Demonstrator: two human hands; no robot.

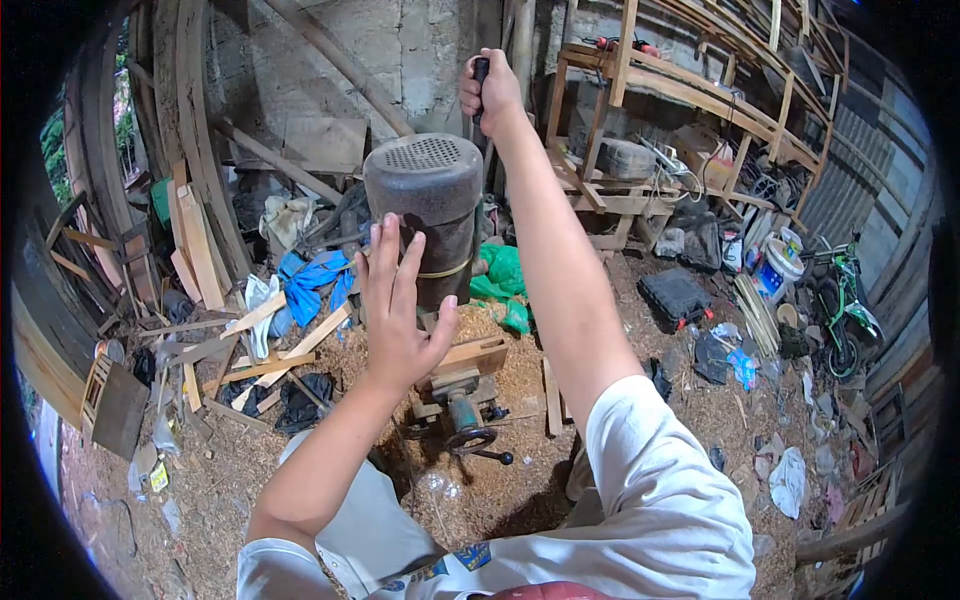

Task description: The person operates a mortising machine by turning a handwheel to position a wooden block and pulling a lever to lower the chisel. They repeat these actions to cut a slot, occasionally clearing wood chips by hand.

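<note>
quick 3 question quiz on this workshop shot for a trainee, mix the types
1. True or false: the right hand is closed around a dark handle.
2. Which hand rests open against the dark motor housing?
3. The ground under the machine is covered with: A) water B) sawdust C) tiles

Key
1. True; it grips the handle above and behind the motor.
2. The left hand, fingers spread, holding nothing.
3. B
</note>
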